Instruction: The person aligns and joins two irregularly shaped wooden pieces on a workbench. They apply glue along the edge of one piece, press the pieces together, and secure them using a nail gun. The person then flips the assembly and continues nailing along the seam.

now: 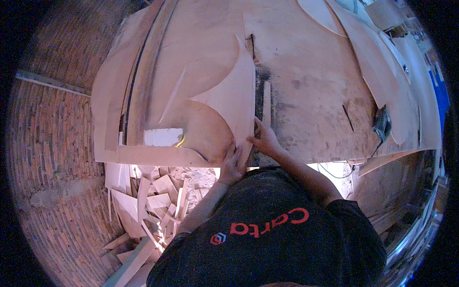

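Observation:
A thin plywood piece [234, 91] with scooped, curved edges lies on a large wooden work table, its straight side along a dark slot [260, 83]. My left hand [232, 165] holds the narrow near end of the piece, fingers lying along its left side. At the right edge of that end, my right hand [265, 139] grips with the thumb over the top and the index finger by the slot. The undersides of both hands' grips are hidden.
A white rectangular block [163, 137] and a yellow curved item [180, 140] sit at the table's left front. A dark corded power tool [381, 125] lies at right, near larger curved panels [368, 62]. Wood offcuts [162, 196] pile below the near edge; a brick wall [52, 143] stands left.

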`<state>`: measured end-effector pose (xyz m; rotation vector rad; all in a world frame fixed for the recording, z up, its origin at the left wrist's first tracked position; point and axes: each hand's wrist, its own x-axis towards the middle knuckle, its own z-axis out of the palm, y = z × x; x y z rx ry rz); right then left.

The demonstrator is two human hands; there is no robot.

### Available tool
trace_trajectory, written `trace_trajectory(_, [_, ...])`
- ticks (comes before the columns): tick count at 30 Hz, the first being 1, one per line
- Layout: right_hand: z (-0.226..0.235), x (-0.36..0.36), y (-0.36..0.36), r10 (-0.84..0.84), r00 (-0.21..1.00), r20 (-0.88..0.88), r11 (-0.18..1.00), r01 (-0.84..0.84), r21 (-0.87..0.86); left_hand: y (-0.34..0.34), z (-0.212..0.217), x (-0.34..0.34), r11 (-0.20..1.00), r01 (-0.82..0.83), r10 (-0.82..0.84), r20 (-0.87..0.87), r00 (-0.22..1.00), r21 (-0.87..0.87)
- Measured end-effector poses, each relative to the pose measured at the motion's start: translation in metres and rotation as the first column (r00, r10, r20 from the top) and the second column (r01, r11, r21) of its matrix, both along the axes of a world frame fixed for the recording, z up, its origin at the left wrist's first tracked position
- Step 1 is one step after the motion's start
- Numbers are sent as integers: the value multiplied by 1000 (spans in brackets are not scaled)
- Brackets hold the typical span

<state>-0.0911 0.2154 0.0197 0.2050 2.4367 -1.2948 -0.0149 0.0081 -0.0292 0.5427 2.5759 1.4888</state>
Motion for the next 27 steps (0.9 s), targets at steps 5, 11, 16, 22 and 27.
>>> trace_trajectory(5, [17, 1, 9, 249, 943, -220, 909, -149, 390, 4, -12, 4, 976, -10, -16, -117, 993, -216])
trace_trajectory(11, [14, 11, 17, 495, 855, -153, 764, -345, 545, 8, -8, -2, 921, 0, -55, -129, 990, -389])
trace_trajectory(16, [3, 11, 14, 494, 856, -150, 756, -338, 561, 4, 7, -6, 915, 50, -83, -65, 994, -400])
trace_trajectory(22, [-3, 7, 15, 490, 852, -184, 766, -319, 559, 5, 10, -13, 927, 28, -63, -81, 995, -374])
trace_trajectory(27, [-4, 3, 16, 491, 854, -171, 766, -330, 552, 4, 1, -16, 930, 21, -56, -84, 995, -368])
